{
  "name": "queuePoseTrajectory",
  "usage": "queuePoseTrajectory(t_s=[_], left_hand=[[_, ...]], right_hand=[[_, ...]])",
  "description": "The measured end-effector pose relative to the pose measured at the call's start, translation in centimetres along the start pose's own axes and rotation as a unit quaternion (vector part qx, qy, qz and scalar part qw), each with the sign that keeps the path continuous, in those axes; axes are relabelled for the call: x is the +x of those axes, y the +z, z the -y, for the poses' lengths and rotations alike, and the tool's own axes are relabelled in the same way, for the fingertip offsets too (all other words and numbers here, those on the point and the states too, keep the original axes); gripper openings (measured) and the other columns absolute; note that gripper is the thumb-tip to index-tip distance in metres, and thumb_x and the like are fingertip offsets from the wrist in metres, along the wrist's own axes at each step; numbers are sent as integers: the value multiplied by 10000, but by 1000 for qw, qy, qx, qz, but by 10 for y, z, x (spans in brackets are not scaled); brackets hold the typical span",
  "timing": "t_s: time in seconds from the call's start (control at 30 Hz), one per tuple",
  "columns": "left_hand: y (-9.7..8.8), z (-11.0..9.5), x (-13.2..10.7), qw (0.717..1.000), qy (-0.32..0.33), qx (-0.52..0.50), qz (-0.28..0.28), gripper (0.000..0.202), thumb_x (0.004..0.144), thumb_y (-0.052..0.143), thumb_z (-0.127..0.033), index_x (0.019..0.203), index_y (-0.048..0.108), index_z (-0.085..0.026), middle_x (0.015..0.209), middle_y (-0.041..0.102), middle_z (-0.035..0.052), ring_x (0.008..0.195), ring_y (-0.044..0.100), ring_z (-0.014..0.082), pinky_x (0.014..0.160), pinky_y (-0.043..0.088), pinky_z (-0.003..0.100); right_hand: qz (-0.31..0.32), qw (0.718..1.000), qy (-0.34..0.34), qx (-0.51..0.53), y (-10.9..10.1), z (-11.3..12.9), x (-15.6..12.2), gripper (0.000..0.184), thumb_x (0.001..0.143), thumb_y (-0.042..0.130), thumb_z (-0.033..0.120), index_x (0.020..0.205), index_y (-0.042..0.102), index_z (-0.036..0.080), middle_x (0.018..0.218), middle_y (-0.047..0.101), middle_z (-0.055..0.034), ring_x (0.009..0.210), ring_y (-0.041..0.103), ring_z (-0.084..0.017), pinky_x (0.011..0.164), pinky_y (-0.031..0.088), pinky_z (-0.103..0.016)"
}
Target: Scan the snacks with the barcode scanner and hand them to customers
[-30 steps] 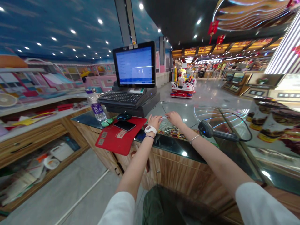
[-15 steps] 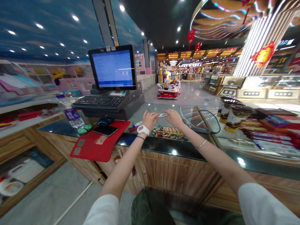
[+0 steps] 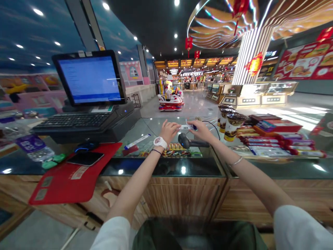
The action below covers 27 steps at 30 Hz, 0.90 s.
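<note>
Both my hands are raised over the glass counter and pinch the two ends of a small white packet with blue print. My left hand, with a white watch at the wrist, grips its left end. My right hand, with a thin bracelet on the forearm, grips its right end. Just below and behind the packet a black barcode scanner lies on the glass with its cable looping away. Small wrapped sweets show under the glass beneath my hands.
A till with monitor and keyboard stands at left. On a red mat are a phone and mouse; a water bottle lies beside it. A pen, three tall cups and boxed snacks are also on the counter.
The view has swung to the right, so the till now sits further left and the cups and snacks come into view. My hands still hold the packet between them, now just above the scanner.
</note>
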<state>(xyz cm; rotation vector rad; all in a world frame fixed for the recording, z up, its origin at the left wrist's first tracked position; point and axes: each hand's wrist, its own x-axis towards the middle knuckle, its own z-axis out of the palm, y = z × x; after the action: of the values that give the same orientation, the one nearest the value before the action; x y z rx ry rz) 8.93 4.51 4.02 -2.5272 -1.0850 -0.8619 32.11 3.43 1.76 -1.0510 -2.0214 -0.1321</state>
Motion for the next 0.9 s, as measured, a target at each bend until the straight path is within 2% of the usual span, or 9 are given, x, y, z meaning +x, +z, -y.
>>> queuePoseTrajectory(t_s=[0.13,0.33,0.6,0.8,0.9], left_hand=[[15,-15,20,1000,-3,-16,3,285,944,570,-296,1212,661,-270,1188,695,26,1151,597,209,1229,205,471],[36,-25,45,1000,11,-19,-6,312,934,588,-313,1236,642,-257,1168,679,39,1139,598,213,1238,188,477],[46,-14,42,999,36,-27,-21,229,929,585,-298,1136,669,-247,1121,686,40,1100,621,218,1212,258,481],[43,-6,40,998,6,-37,-42,221,919,586,-275,1124,668,-265,1121,690,33,1106,622,223,1213,253,489],[43,5,40,997,-33,-33,-56,227,906,595,-254,1122,665,-261,1123,690,39,1117,618,231,1209,254,490]], right_hand=[[-24,999,28,-24,-12,-17,-7,400,849,634,222,1247,632,188,1140,708,-97,1079,621,-262,991,456,-432],[-65,996,45,-36,-16,-34,-15,367,868,620,215,1232,636,178,1157,697,-112,1095,606,-263,995,455,-430],[-63,996,-18,-69,-6,-35,-16,360,875,630,185,1233,626,219,1090,709,-93,1012,630,-259,955,481,-438],[-87,995,-22,-35,-12,-26,-19,405,878,599,216,1283,576,222,1269,640,-120,1204,566,-278,1048,435,-471],[-64,998,6,0,-19,-19,-20,304,881,597,258,1180,614,206,1106,687,-106,1074,621,-263,975,478,-445]])
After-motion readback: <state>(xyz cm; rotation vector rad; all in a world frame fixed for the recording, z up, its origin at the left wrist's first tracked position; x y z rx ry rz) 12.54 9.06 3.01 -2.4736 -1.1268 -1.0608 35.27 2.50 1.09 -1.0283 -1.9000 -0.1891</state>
